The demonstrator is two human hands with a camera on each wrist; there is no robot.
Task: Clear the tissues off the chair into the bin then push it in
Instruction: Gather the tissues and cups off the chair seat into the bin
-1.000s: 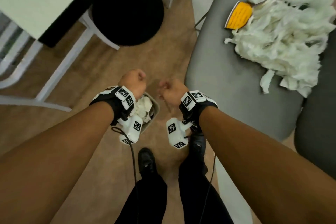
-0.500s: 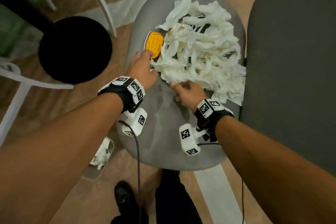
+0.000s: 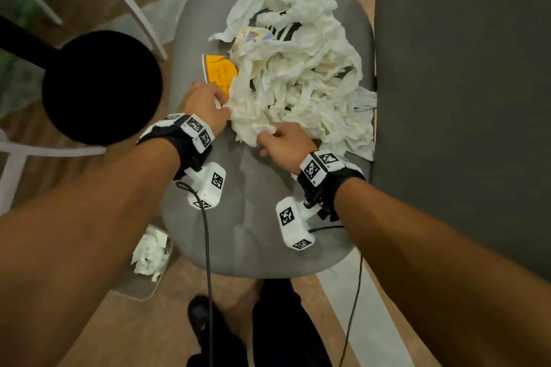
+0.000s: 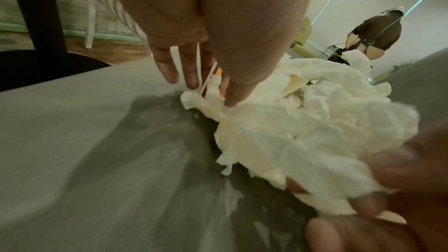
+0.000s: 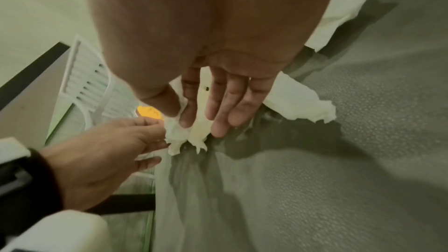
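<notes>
L fingers [image 4: 191, 76]: my thumb + forefinger pinch the near-left corner of the tissues [image 3: 298, 74]; other fingers hang straight down, tips just above the seat.
R fingers [image 5: 218, 106]: thumb + index nip a tissue edge, remaining fingers nearly straight, laid over the paper.
L hand [image 3: 205, 104]: centre of head frame, at the pile's left edge, just below the card.
R hand [image 3: 283, 140]: right of centre, at the pile's near edge; hands close but apart.
Tissues: big crumpled heap on the far half of the chair [image 3: 250, 217], upper centre of frame; near half of the seat is bare.
Card [image 3: 220, 71]: orange, partly tucked under the heap's left side. A 2nd printed bit shows higher in the heap, can't tell what.
Bin [image 3: 140, 289]: on the floor, lower left, beside the chair's near-left edge; already has some tissues in it.
Handling: I judge the paper v. light, soft, compressible, tears if tugged by one corner. Strips tangle, so loose ends prob trail + drop.
Where to grip: I'd scoop from under the near edge w/ both palms, squeeze to a wad, not pinch corners.
Risk: card may ride along w/ the wad.
Stool [image 3: 101, 86]: black, round, left of the chair.
</notes>
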